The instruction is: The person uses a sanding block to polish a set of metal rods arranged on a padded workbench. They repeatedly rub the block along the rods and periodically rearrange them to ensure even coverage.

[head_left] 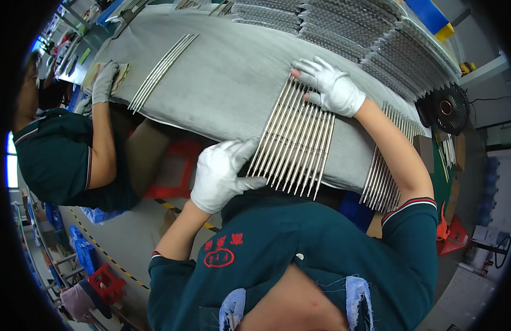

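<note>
A row of slim, shiny metal rods [295,138] lies side by side on the grey-covered table, their near ends jutting past its front edge. My left hand [219,171], in a white glove, rests at the near left corner of the row. Its fingers lie along the outermost rod and its thumb stretches across the near ends. At the far ends, my right hand [332,88] is spread over the rods, its white glove leaving some fingertips bare. Neither hand is wrapped round a rod. Under my right forearm lies a second row of rods [376,179].
Bubble-textured, plastic-wrapped stacks [343,27] line the table's far side. A black fan [445,107] stands at the right. To the left, several rods [164,71] lie near a co-worker's gloved hand [105,83]. A red stool [175,168] is below the table edge.
</note>
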A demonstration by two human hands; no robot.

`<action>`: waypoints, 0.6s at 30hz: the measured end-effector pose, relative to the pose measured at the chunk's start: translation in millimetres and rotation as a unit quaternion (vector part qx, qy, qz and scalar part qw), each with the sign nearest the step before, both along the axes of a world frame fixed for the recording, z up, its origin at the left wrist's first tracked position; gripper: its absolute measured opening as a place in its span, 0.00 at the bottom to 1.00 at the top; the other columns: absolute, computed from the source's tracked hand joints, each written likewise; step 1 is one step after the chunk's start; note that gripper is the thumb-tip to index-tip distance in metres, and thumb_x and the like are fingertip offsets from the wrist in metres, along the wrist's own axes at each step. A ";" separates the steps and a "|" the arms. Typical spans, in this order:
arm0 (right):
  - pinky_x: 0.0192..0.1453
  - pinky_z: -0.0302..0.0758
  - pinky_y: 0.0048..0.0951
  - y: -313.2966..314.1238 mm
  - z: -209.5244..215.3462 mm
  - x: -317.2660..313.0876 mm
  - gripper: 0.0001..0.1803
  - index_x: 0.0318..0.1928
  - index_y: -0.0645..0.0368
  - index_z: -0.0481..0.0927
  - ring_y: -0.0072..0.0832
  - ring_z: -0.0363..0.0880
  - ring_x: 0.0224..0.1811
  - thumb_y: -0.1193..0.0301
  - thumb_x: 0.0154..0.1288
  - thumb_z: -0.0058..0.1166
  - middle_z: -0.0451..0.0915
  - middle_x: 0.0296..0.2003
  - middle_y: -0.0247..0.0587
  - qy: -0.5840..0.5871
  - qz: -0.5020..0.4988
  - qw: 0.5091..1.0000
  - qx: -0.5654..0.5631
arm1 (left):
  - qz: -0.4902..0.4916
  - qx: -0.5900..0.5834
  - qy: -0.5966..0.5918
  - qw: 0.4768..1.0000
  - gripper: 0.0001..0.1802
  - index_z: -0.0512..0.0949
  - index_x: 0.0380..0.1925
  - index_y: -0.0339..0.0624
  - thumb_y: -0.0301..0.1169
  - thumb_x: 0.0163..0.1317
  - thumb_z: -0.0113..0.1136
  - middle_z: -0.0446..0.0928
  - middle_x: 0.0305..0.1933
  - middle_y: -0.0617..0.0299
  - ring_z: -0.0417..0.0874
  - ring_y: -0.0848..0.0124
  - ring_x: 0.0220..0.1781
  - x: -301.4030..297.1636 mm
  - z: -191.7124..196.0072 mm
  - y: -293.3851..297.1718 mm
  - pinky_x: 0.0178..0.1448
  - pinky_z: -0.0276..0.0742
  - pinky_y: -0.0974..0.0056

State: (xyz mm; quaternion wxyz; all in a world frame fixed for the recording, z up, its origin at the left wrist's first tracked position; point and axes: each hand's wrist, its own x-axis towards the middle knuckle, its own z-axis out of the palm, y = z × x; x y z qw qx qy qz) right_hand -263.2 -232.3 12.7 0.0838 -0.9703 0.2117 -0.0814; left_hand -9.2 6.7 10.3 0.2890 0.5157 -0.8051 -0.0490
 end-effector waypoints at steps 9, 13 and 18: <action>0.82 0.43 0.60 137.7 37.4 -16.5 0.63 0.76 0.60 0.61 0.51 0.48 0.82 0.48 0.42 0.76 0.53 0.78 0.59 0.183 0.109 0.975 0.062 | 0.071 0.556 0.300 0.772 0.34 0.80 0.55 0.30 0.55 0.75 0.51 0.85 0.48 0.56 0.87 0.68 0.46 6.4 -29.4 -16.3 0.54 0.85 0.61; 0.81 0.49 0.60 138.8 6.5 5.0 0.52 0.72 0.59 0.66 0.54 0.55 0.79 0.65 0.41 0.69 0.57 0.76 0.61 0.070 0.139 0.988 0.000 | -0.068 0.689 0.474 0.543 0.29 0.74 0.61 0.32 0.47 0.74 0.58 0.83 0.55 0.51 0.88 0.59 0.48 -20.3 -25.7 -34.0 0.55 0.87 0.50; 0.76 0.60 0.52 125.3 -6.0 11.2 0.46 0.70 0.58 0.68 0.52 0.66 0.71 0.66 0.46 0.65 0.69 0.67 0.57 -0.037 0.245 0.969 0.010 | -0.182 0.748 0.372 0.518 0.36 0.70 0.63 0.27 0.52 0.75 0.53 0.80 0.58 0.41 0.85 0.58 0.56 -50.1 -23.1 -38.2 0.61 0.83 0.55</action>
